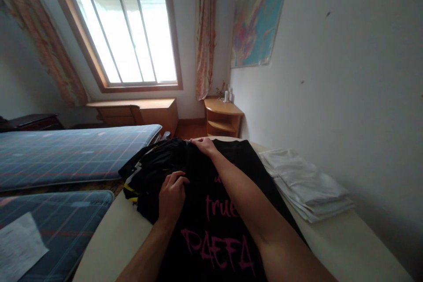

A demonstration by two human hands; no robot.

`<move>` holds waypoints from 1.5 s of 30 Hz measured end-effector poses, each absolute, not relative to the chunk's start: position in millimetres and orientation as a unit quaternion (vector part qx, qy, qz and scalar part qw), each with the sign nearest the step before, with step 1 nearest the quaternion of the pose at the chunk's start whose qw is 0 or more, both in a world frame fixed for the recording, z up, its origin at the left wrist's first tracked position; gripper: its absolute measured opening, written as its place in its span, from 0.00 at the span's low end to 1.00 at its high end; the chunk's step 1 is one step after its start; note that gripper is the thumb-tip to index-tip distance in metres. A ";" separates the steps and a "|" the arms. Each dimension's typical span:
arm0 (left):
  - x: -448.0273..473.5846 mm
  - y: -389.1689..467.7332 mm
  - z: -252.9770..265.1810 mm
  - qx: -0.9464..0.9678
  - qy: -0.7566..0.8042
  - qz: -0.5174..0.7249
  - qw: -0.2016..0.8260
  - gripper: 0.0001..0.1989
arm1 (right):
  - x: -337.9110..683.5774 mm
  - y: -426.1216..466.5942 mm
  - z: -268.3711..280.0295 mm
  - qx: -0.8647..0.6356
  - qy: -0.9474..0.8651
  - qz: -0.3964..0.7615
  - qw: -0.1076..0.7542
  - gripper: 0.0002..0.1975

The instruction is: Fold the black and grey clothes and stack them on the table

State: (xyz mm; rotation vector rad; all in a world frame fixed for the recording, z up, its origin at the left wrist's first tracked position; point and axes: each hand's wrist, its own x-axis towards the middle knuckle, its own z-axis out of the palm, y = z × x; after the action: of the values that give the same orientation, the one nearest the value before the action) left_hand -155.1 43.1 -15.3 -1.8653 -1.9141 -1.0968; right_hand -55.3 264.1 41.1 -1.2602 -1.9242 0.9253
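A black T-shirt (198, 220) with pink lettering lies spread across the pale table (112, 233). My right hand (203, 144) reaches to the shirt's far left part, its fingers closed on the cloth near the shoulder. Nearer to me, my left hand (173, 191) has curled fingers gripping the shirt's left side. Against that side rests a bunched heap of black clothing (155, 158) with yellow and white trim. My right forearm covers part of the lettering.
Folded white cloths (304, 180) lie on the table's right side, by the wall. Blue plaid mattresses (76, 152) stand to the left, the nearer one bearing a sheet of paper (21, 242). A corner shelf (224, 112) and a wooden desk (142, 108) are beyond.
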 end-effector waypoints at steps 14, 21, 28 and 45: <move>-152.7 42.7 -15.9 -0.604 -0.675 -0.411 0.098 0.13 | -50.5 287.8 50.8 -0.370 -0.735 0.353 0.446 0.16; -155.9 49.0 -22.3 -0.574 -0.695 -0.424 0.092 0.15 | -57.4 287.4 46.0 -0.338 -0.772 0.329 0.425 0.28; -151.6 49.8 -16.0 -0.556 -0.696 -0.449 0.065 0.13 | -52.7 234.0 38.9 -0.394 -0.778 0.233 0.430 0.15; -147.9 49.9 5.2 -0.524 -0.725 -0.447 -0.002 0.10 | -35.0 183.0 3.5 -0.396 -0.806 0.303 0.319 0.29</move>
State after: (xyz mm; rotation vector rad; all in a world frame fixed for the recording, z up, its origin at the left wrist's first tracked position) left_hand -147.9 49.9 5.2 -1.6483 -2.2788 -1.4071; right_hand -35.0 183.0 3.5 -1.0402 -2.1202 0.7967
